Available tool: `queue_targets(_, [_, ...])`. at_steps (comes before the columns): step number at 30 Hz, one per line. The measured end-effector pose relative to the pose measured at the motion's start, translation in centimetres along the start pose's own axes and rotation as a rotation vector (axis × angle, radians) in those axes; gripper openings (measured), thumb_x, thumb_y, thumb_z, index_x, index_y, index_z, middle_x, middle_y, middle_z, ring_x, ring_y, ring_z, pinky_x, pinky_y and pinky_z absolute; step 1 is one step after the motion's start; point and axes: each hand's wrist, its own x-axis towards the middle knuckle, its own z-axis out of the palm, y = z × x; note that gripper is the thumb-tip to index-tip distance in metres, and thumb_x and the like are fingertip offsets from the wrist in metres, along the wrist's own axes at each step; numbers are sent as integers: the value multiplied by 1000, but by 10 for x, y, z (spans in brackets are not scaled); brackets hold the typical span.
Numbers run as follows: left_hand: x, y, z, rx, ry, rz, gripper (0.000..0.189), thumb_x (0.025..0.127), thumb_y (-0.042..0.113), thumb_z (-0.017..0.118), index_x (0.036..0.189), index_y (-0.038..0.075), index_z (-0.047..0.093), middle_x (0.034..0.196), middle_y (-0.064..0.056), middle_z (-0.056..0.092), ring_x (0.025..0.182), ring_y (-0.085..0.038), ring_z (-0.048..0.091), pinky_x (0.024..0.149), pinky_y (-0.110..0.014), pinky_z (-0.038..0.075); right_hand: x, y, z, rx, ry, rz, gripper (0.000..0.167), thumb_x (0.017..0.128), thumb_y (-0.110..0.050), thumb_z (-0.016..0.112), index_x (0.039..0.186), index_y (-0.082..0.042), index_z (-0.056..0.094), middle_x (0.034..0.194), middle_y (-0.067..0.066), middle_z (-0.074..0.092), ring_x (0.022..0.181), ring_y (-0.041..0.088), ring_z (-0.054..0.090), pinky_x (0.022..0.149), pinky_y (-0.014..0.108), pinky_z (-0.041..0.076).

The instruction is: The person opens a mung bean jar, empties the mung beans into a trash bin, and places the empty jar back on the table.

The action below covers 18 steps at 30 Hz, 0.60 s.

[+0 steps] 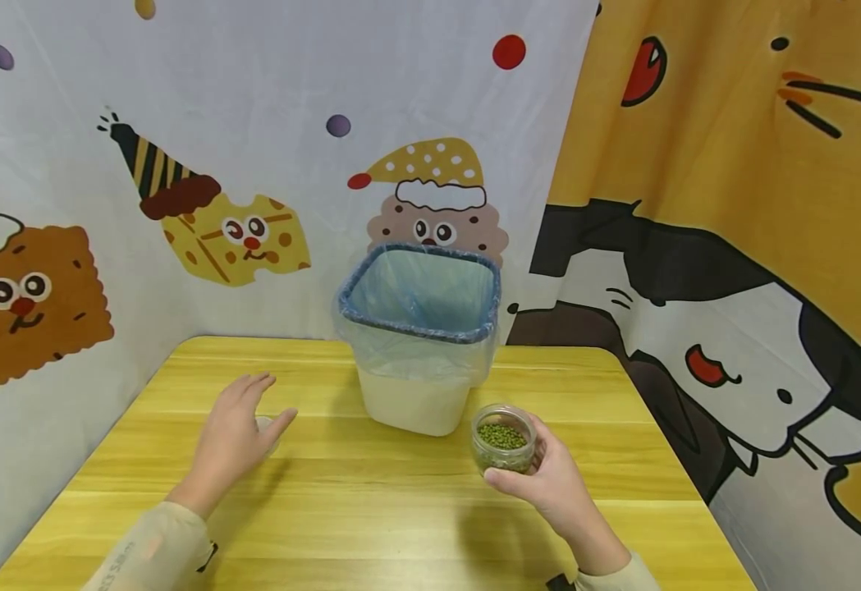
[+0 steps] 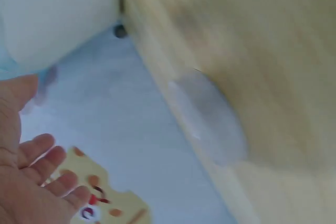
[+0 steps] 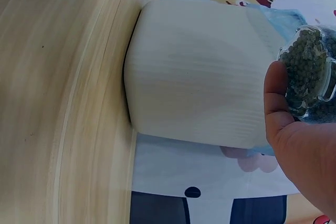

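Jar (image 1: 502, 461) with green beans (image 1: 501, 435) was at the lower right of centre in the head view, lifted above the table (image 1: 371, 517); the right hand (image 1: 559, 484) was clamped around its side, thumb at the front. At the lower left, the left hand (image 1: 232, 431) was loose, its thumb apart from the fingers. A pale disc (image 2: 210, 116), partly hidden behind this hand, rested on the table; the left wrist view showed it apart from the hand. Farther, near the centre, stood a white bin (image 1: 415, 404), its rim covered by a clear bag (image 1: 419, 353). Behind it hung a printed cloth (image 1: 253, 82).
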Motion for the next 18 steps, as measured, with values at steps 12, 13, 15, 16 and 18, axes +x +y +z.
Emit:
queue_targets(12, [25, 72, -13, -60, 548, 512, 64, 109, 49, 58, 139, -7, 65, 140, -26, 67, 137, -51, 58, 131, -44, 35, 0, 0, 1, -4, 12, 0, 84, 87, -7, 87, 160, -8, 44, 149, 22, 57, 122, 12, 69, 96, 26, 62])
queue_targets(13, [28, 80, -15, -68, 579, 551, 63, 109, 48, 59, 139, -7, 66, 140, -26, 68, 136, -50, 58, 132, -40, 34, 0, 0, 1, -3, 10, -2, 84, 87, -6, 87, 159, -8, 44, 149, 21, 57, 122, 13, 69, 96, 26, 62])
queue_targets(15, [34, 95, -18, -74, 618, 621, 59, 108, 43, 62, 139, -7, 66, 140, -26, 68, 135, -49, 59, 132, -39, 33, 0, 1, 0, -2, 12, -5, 84, 87, -6, 87, 159, -8, 44, 149, 20, 58, 122, 13, 69, 96, 27, 62])
queue_targets(16, [38, 102, -19, -73, 629, 650, 57, 108, 41, 63, 139, -7, 66, 141, -25, 68, 135, -49, 60, 132, -40, 33, 0, 2, 0, -1, 14, -4, 83, 87, -6, 87, 159, -9, 45, 148, 19, 58, 122, 14, 69, 95, 27, 62])
queue_targets(18, [45, 114, -21, -60, 640, 692, 55, 108, 40, 63, 139, -6, 66, 141, -25, 68, 134, -48, 61, 132, -41, 34, 0, 2, 0, -2, 17, -3, 83, 87, -6, 87, 158, -10, 45, 148, 18, 59, 122, 14, 69, 95, 27, 62])
